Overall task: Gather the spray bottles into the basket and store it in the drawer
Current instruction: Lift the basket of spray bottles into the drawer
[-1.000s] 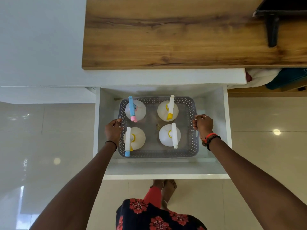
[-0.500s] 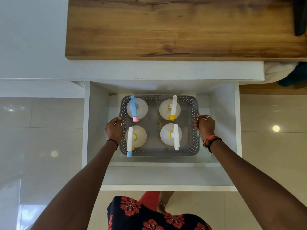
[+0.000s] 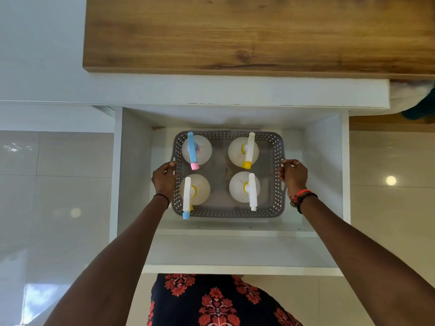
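Observation:
A grey perforated basket [image 3: 227,214] sits low inside the open white drawer [image 3: 242,270]. Several white spray bottles stand upright in it: one with a blue head and pink nozzle [image 3: 193,150] at the back left, one with a yellow nozzle [image 3: 246,150] at the back right, one with a blue nozzle [image 3: 188,195] at the front left, an all-white one [image 3: 250,190] at the front right. My left hand [image 3: 164,178] grips the basket's left rim. My right hand [image 3: 293,176] grips the right rim.
A wooden countertop [image 3: 259,34] overhangs the drawer at the back. Glossy floor tiles [image 3: 54,184] lie on both sides. The drawer's side walls stand close to my wrists. White and teal cloth [image 3: 414,100] shows at the far right.
The basket, held by both hands, has sunk deeper into the drawer. The view has shifted so the drawer looks larger and my patterned skirt hides my feet.

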Demonstrator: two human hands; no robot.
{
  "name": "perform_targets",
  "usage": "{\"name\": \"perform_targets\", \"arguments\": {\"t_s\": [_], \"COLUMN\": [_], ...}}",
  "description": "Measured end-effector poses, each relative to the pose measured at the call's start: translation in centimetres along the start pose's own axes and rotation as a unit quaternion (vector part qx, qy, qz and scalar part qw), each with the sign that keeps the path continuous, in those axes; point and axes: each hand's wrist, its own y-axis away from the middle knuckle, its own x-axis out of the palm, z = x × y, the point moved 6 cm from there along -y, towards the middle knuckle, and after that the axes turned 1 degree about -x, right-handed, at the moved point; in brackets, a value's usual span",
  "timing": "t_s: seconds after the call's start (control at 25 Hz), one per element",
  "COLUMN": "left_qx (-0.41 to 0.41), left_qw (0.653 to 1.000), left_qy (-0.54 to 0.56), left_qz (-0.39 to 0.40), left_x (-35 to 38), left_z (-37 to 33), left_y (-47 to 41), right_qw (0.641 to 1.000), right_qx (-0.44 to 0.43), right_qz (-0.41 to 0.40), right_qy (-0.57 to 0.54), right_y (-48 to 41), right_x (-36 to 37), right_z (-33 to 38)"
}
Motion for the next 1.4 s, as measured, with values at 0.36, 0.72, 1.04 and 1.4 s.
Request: {"name": "perform_targets", "arguments": {"t_s": [0.36, 0.72, 1.04, 1.4], "left_qx": [0.009, 0.015, 0.073, 0.248], "left_qw": [1.0, 0.992, 0.978, 0.836], "left_qy": [0.004, -0.122, -0.195, -0.406], "left_qz": [0.009, -0.021, -0.025, 0.274], "left_x": [0.3, -2.0, -4.8, -2.5], "left_z": [0.1, -1.3, -3.1, 1.7], "left_y": [-0.2, 4.0, 13.0, 25.7], "right_qw": [1.0, 0.99, 0.967, 0.818], "right_qx": [0.003, -0.003, -0.014, -0.237], "right_qz": [-0.002, -0.05, -0.012, 0.255], "right_qy": [0.003, 0.134, 0.254, 0.458], "right_y": [-0.8, 2.8, 12.7, 23.6], "right_x": [0.3, -3.0, -7.5, -5.6], "right_z": [-0.6, 0.6, -1.0, -4.3]}}
